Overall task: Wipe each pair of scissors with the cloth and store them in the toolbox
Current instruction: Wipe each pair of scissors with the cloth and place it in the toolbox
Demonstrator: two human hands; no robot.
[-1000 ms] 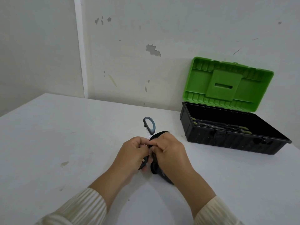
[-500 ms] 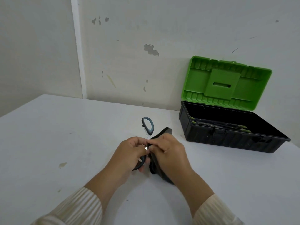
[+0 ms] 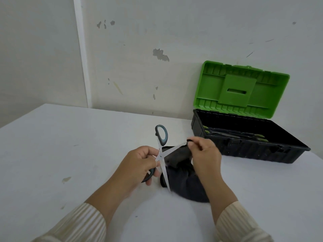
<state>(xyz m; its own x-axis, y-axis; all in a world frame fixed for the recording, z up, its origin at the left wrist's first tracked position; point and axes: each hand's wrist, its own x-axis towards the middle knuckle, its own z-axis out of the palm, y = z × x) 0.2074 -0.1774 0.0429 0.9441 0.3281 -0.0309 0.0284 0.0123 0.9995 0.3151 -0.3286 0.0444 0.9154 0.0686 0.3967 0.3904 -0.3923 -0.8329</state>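
A pair of scissors (image 3: 161,135) with dark blue-grey handles is spread wide open above the white table (image 3: 61,154). My left hand (image 3: 141,165) grips its lower handle near the pivot. My right hand (image 3: 205,154) pinches a dark cloth (image 3: 181,179) around the tip of one blade, which points right. The other blade points down over the cloth, whose bulk rests on the table. The toolbox (image 3: 244,149), black with a raised green lid (image 3: 241,91), stands open at the right against the wall. Scissors with green handles (image 3: 260,137) lie inside it.
A white wall rises right behind the table and the toolbox. The table's left edge runs diagonally at the far left. A small brownish stain (image 3: 66,179) marks the table left of my hands.
The scissors' blades have come out from the cloth and spread wide open. My right hand has slid the cloth right and up along one blade to its tip. The left hand stays put.
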